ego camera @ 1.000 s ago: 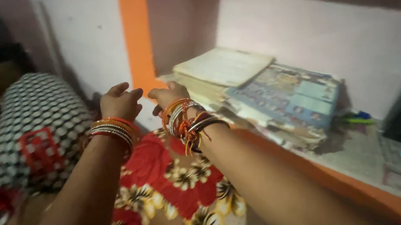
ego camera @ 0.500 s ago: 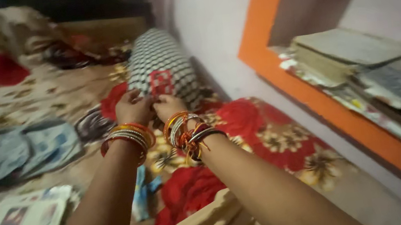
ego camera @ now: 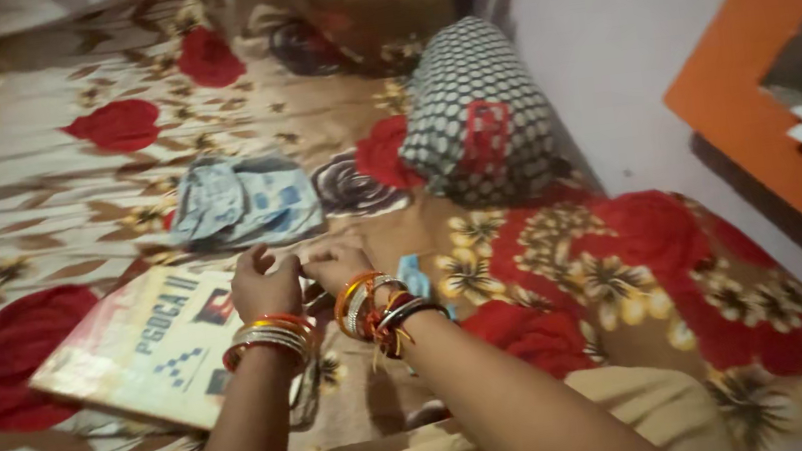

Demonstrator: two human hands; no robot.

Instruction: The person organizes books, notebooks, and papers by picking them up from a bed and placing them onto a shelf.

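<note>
Left hand (ego camera: 265, 286) and right hand (ego camera: 340, 263), both bangled at the wrist, meet with fingers curled over the near edge of a large flat pale printed book (ego camera: 149, 350) lying on the floral bedsheet (ego camera: 42, 166); whether they grip anything cannot be told. A crumpled blue cloth (ego camera: 242, 201) lies just beyond.

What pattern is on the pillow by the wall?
The pillow has a dark-and-white dotted check with a red patch, shown in the head view.

A book (ego camera: 149, 350) lies just left of the left hand (ego camera: 265, 289); a cushion (ego camera: 477, 111) blocks ahead-right; bedsheet (ego camera: 47, 205) ahead-left is open.
</note>
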